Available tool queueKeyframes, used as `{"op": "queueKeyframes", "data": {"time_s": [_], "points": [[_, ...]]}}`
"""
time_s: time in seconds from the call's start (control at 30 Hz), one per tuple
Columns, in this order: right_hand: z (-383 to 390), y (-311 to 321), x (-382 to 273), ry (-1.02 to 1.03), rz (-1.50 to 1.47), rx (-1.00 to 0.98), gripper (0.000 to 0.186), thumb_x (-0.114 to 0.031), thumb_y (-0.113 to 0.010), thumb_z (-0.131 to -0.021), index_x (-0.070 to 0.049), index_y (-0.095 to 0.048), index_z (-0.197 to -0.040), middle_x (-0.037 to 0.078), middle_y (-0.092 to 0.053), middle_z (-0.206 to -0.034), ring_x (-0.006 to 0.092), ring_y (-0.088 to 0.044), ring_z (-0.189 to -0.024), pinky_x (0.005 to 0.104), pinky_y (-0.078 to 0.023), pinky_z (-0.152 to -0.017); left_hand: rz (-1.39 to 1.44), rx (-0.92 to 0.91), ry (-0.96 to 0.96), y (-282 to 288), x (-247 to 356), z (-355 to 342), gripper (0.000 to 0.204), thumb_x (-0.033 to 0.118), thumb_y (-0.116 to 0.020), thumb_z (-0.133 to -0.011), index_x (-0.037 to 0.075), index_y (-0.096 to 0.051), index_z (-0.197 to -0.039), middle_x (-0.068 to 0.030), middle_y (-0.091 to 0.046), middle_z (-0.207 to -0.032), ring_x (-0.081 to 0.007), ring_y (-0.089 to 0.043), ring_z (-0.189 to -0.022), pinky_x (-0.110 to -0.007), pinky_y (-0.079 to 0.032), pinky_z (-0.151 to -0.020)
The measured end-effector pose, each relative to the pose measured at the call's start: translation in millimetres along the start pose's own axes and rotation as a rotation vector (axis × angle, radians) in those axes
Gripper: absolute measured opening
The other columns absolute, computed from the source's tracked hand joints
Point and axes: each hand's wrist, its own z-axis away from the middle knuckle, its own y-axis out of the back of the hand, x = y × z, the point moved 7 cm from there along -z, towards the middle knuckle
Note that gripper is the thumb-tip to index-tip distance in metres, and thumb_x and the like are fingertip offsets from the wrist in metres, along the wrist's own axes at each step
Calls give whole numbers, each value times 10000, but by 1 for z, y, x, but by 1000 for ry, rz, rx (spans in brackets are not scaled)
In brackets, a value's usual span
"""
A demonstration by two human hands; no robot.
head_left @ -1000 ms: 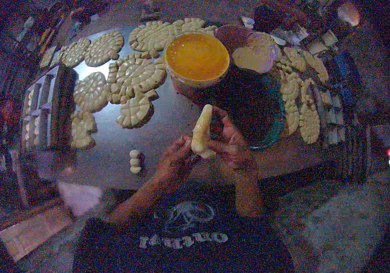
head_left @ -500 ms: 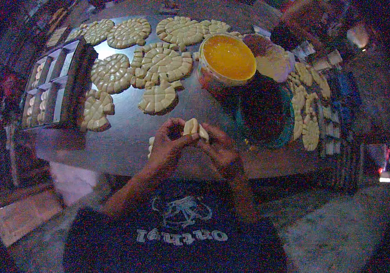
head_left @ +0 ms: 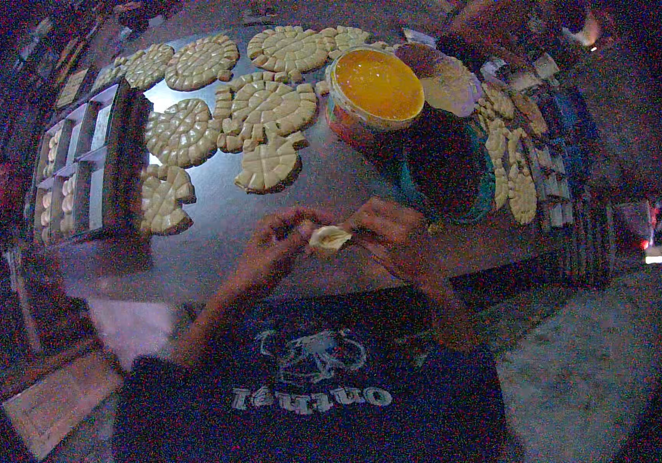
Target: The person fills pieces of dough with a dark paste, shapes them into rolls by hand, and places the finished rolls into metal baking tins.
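Observation:
Between my two hands, over the near part of the dark table (head_left: 215,255), is a small piece of pale dough (head_left: 329,238), pulled into a thin, hollowed flap. My left hand (head_left: 275,245) pinches its left edge between thumb and fingers. On the other side, the fingers of my right hand (head_left: 393,234) close on its right edge. A scored round of dough (head_left: 268,163) lies just beyond the hands. Right of it stands a round tub of orange-yellow filling-like stuff (head_left: 377,85), its surface smooth and near the rim.
Several more scored dough rounds (head_left: 273,106) cover the far table. A compartmented box (head_left: 88,166) at the left holds small pale rounds in some sections. A dark teal-rimmed container (head_left: 447,174) sits right of the hands, with dough strips (head_left: 520,177) beyond it.
The dough piece has gone from a folded, upright lump to a thin, opened flap, slightly lower. My right hand has shifted right, farther from my left. The whole view has turned slightly.

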Motion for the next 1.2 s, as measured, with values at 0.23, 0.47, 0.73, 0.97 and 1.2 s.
{"op": "queueKeyframes", "data": {"time_s": [0.23,0.47,0.73,0.97,1.2], "points": [[-9,7,-42,55,148,251,347,-129,-738,-799,-93,-689,-1141,86,-687,-1077,290,-677,-950,375,-572,-805,442,-14,206,-5,-45,-18,360,297,-625,-975,46,-568,-1227,-56,-650,-1093,-160,-634,-945,-311,-527,-827],[6,-35,-30,-148,266,551,312,-83,-739,-806,-62,-693,-1114,79,-681,-1121,275,-669,-1001,368,-560,-859,704,-65,94,-10,-50,-26,355,238,-666,-949,44,-567,-1228,-68,-650,-1116,-177,-635,-988,-318,-525,-863],[22,-27,5,-402,-156,558,221,-37,-748,-812,-38,-717,-1031,78,-695,-1077,228,-674,-969,346,-553,-844,380,-35,-56,-1,-29,-29,352,158,-663,-934,21,-567,-1244,-88,-639,-1170,-195,-599,-1108,-331,-482,-984],[35,-38,40,-667,-477,491,213,4,-759,-797,-30,-733,-1006,85,-683,-1119,196,-686,-903,328,-564,-811,3,130,-158,-7,-12,-26,357,183,-668,-936,4,-589,-1235,-94,-639,-1184,-201,-615,-1097,-337,-483,-999],[18,-26,-7,-146,-60,454,311,-10,-743,-766,-76,-728,-1070,69,-686,-1098,243,-666,-991,386,-580,-810,447,107,65,-3,-49,-40,339,208,-652,-954,-10,-619,-1212,-93,-672,-1132,-179,-653,-1008,-316,-535,-911]]}}
